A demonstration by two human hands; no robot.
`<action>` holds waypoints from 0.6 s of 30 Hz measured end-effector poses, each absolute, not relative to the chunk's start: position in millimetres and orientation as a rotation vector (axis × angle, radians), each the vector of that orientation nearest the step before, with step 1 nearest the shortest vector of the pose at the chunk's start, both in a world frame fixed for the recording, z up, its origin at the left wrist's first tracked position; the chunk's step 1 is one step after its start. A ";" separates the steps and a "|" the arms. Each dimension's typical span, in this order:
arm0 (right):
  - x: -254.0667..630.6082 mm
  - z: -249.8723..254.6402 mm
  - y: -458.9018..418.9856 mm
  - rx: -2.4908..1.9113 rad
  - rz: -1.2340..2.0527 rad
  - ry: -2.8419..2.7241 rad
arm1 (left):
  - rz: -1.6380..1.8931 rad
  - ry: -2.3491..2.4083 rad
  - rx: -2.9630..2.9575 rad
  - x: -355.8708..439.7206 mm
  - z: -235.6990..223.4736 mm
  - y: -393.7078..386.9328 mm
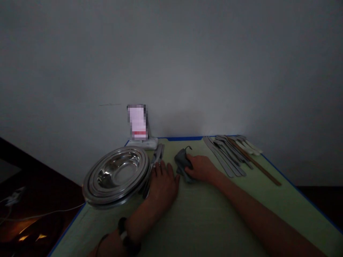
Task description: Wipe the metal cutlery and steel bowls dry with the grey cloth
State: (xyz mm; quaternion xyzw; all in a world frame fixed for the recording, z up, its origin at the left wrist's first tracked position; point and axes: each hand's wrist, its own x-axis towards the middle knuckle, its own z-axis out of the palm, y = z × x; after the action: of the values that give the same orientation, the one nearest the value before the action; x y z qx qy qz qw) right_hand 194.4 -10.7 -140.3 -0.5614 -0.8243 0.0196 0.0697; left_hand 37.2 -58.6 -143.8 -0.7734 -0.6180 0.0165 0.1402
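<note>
A small grey cloth (183,162) with a thin dark loop at its top is gripped by my right hand (202,167), low over the middle of the table. My left hand (164,184) lies palm down with its fingers stretched out, partly over a few pieces of metal cutlery (158,153). Whether its fingertips press on them I cannot tell. Just left of that hand is a stack of shiny steel plates (118,171), the top one with a deep hollow.
Several knives (218,157), spoons and forks lie in a row at the back right. Brown chopsticks (254,162) and white-handled cutlery (250,146) lie beside them. A blurred phone (138,121) stands on a white base (143,143) near the wall. The green tabletop (203,221) has blue edging.
</note>
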 end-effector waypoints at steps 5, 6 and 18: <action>188.6 -146.4 -14.4 -1.792 0.038 -2.297 | 0.094 -1.855 -2.218 42.8 -124.5 -41.6; 188.7 -146.5 -13.8 -1.815 0.037 -2.263 | 0.098 -1.875 -2.209 43.3 -120.2 -38.1; 193.1 -150.2 -8.5 -1.844 0.045 -2.167 | 0.387 -2.123 -2.285 61.4 -101.7 3.0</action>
State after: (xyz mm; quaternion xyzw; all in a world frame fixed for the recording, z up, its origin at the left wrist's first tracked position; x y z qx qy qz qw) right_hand 193.1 -8.5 -150.2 -0.6410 -0.7531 0.0156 0.1474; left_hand 61.4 3.0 -101.7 -0.7271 -0.6754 0.1231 -0.0007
